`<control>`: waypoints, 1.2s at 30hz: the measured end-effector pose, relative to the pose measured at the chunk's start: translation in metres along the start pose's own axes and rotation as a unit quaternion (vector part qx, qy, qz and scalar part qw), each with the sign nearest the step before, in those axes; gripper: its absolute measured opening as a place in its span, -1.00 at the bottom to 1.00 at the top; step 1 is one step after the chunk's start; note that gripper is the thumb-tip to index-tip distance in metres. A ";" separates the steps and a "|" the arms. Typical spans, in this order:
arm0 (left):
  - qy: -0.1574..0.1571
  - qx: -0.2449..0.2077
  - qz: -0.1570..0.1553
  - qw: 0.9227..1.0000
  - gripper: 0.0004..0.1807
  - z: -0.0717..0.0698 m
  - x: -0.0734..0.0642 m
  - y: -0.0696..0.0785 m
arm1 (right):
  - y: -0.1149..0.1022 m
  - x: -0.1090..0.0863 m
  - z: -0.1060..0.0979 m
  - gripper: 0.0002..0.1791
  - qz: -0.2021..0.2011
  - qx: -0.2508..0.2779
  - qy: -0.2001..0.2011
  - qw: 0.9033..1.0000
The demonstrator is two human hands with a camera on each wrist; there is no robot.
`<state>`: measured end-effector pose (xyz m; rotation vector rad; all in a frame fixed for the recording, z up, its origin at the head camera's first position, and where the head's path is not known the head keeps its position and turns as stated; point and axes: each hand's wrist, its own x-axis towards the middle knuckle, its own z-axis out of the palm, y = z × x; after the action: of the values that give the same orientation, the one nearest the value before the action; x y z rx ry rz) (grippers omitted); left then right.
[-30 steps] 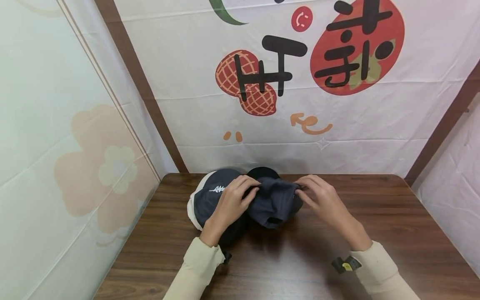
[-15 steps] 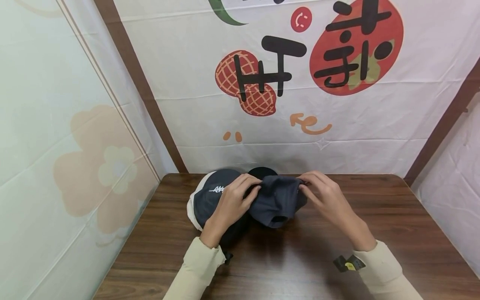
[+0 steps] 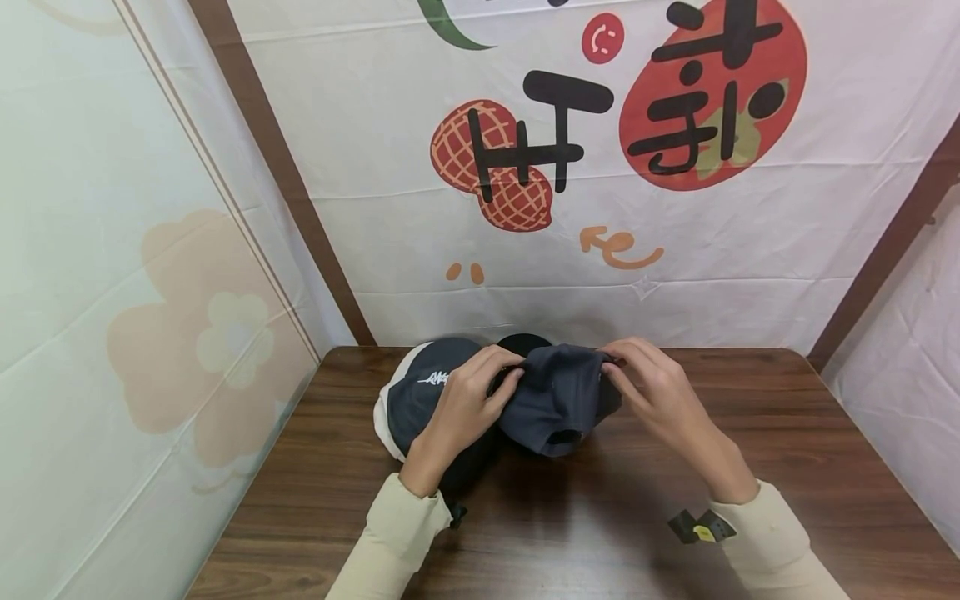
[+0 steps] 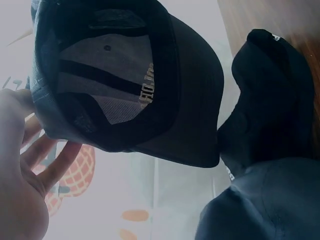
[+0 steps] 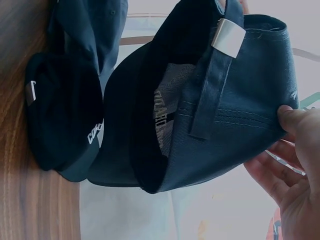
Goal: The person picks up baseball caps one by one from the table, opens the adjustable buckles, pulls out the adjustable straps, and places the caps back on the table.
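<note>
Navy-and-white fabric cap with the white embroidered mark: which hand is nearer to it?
Left. In the head view, the left hand overlaps the navy-and-white cap at its right side; the right hand is farther right, holding the dark navy cloth cap.

A dark navy fabric cap with a curved brim point(image 4: 127, 90) is held from the left of the frame by the left hand point(image 4: 20, 185), its grey-lined hollow exposed. A black cloth cap point(image 4: 272, 95) is seen at right, dark blue fabric point(image 4: 270, 200) at lower right, a brown wood-grain tabletop point(image 4: 295, 17) at upper right. White printed cloth point(image 4: 185, 200) is shown behind.
</note>
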<state>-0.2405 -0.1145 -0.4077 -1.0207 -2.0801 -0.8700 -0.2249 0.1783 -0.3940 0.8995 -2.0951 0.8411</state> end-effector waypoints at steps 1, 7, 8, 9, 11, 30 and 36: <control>0.001 0.000 0.001 1.000 -0.84 0.000 0.001 0.001 | -0.001 0.000 -0.001 -0.73 0.001 -0.001 0.000 1.000; 0.005 -0.006 0.003 1.000 -0.84 -0.002 0.003 0.003 | -0.005 0.002 -0.003 -0.73 0.003 -0.003 0.001 1.000; 0.005 -0.008 0.004 1.000 -0.84 -0.002 0.003 0.004 | -0.005 0.002 -0.004 -0.73 0.003 -0.002 0.003 1.000; 0.005 -0.010 0.005 1.000 -0.84 -0.003 0.003 0.005 | -0.006 0.003 -0.004 -0.73 0.003 -0.002 0.004 1.000; 0.005 -0.013 0.005 1.000 -0.83 -0.003 0.004 0.005 | -0.007 0.003 -0.005 -0.73 0.004 0.001 0.007 1.000; -0.009 -0.025 0.017 1.000 -0.84 0.001 0.008 0.015 | -0.017 0.008 -0.019 -0.67 0.013 0.023 0.033 0.999; -0.019 -0.025 0.004 1.000 -0.85 0.006 0.005 0.016 | -0.015 0.005 -0.018 -0.68 0.011 0.025 0.038 0.999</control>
<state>-0.2311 -0.1006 -0.4028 -1.0792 -2.0931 -0.9093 -0.2092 0.1823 -0.3755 0.8582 -2.0294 0.9292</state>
